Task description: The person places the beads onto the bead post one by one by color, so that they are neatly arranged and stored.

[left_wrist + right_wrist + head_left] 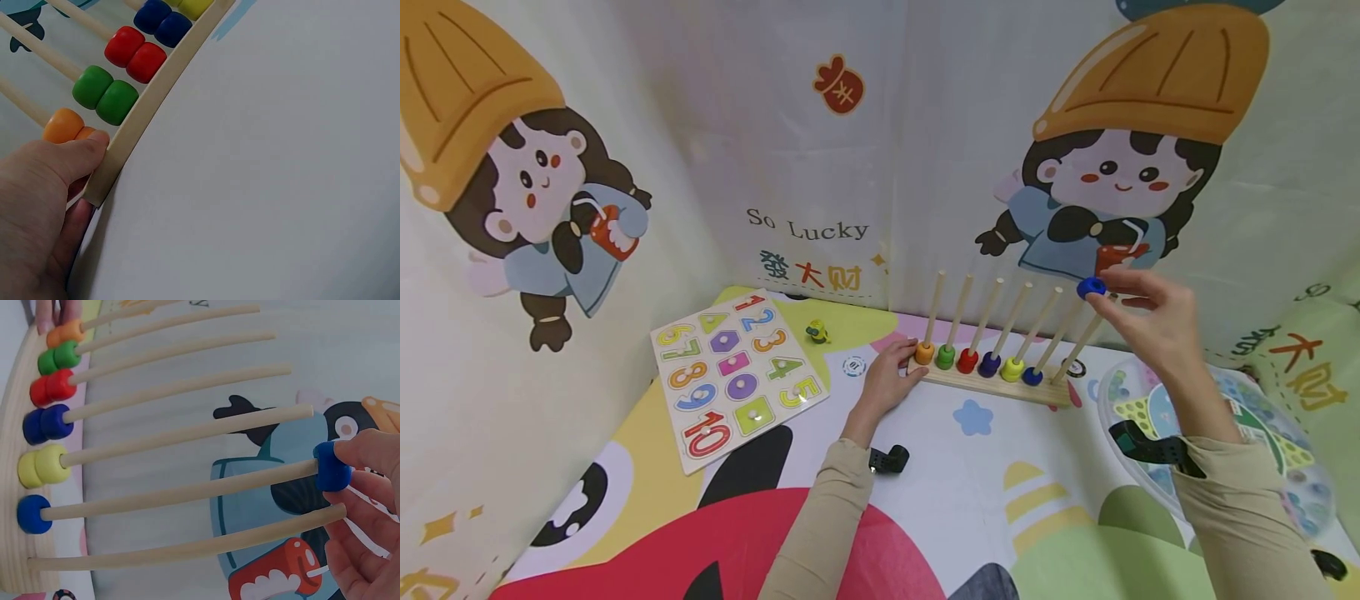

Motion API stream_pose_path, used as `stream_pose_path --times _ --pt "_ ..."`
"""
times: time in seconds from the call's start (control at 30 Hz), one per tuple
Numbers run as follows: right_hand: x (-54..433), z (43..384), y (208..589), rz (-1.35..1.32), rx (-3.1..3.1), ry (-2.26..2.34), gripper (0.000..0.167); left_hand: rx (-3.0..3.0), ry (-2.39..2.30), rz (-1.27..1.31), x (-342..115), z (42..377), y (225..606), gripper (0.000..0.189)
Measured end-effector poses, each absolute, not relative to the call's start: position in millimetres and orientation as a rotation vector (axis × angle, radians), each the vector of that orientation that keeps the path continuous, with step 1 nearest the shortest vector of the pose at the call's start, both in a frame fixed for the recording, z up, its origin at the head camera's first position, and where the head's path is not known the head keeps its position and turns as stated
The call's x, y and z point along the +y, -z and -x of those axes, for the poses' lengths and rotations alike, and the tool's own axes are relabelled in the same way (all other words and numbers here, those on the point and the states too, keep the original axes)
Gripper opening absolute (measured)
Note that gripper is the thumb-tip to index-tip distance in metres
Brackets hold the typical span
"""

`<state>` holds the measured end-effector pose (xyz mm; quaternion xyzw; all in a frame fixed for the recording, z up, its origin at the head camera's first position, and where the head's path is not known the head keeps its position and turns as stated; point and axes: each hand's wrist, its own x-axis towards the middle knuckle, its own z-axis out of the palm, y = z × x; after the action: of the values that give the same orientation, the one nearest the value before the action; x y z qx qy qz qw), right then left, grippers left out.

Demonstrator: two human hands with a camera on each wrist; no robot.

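Observation:
A wooden bead rack (1000,386) with several upright pegs stands at the back of the table. Most pegs carry two beads of one colour at the base: orange, green, red, dark blue and yellow. The second peg from the right has one blue bead (34,514) at its foot; the rightmost peg is bare. My right hand (1161,321) pinches another blue bead (332,467) at the tip of that second peg. My left hand (891,383) grips the rack's left end, its thumb by the orange beads (64,126) and other fingers round the base's end.
A number puzzle board (741,375) lies to the left, with a small yellow toy figure (817,332) beside it. Under my right forearm lies a round, clear-lidded board (1120,392). Printed cloth hangs behind the rack.

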<state>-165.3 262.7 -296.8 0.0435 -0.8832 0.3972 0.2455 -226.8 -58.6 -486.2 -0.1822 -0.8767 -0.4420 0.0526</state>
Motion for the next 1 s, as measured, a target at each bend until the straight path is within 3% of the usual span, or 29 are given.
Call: stream_pose_path --times 0.57,1.0 --pt "264.4 142.9 302.0 -0.041 -2.291 -1.07 0.037 -2.574 1.523 0.527 -68.5 227.0 484.2 0.049" --pt "259.8 116.3 354.6 0.131 -2.417 -1.001 0.045 -2.594 1.26 0.506 -75.3 209.3 453.7 0.051"
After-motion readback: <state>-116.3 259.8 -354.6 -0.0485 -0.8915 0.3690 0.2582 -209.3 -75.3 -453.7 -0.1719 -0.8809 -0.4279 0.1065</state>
